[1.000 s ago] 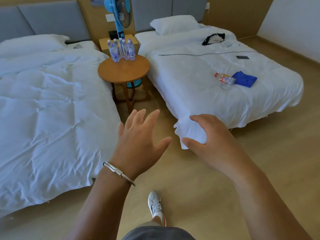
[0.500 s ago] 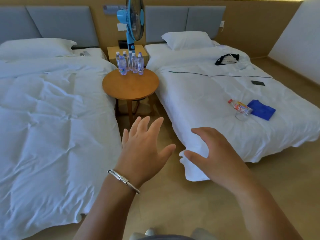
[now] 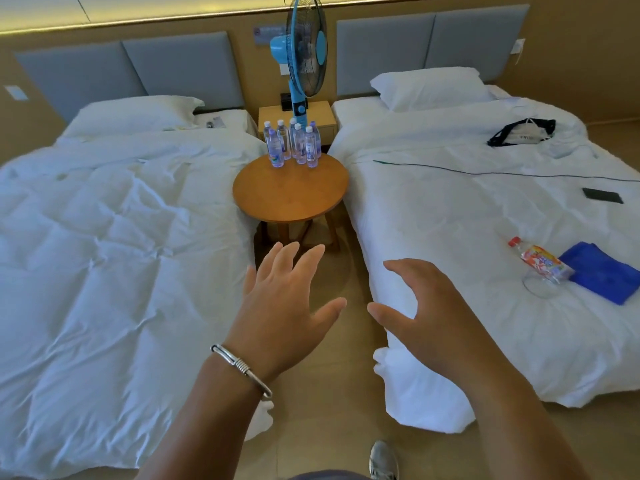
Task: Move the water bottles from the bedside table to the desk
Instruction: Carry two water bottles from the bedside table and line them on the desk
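The table looks nearer than a moment ago. The bottles stand at its far edge. Left hand and right hand are open, holding nothing. Grabbing comes next.

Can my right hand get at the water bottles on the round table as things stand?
Probably not yet. The right hand is open and well short of the water bottles at the round table's far edge, though nothing blocks the way.

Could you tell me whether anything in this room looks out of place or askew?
A red-capped bottle lies tipped on the right bed, resting on an overturned wine glass beside a blue cloth. The water bottles stand upright on the round table.
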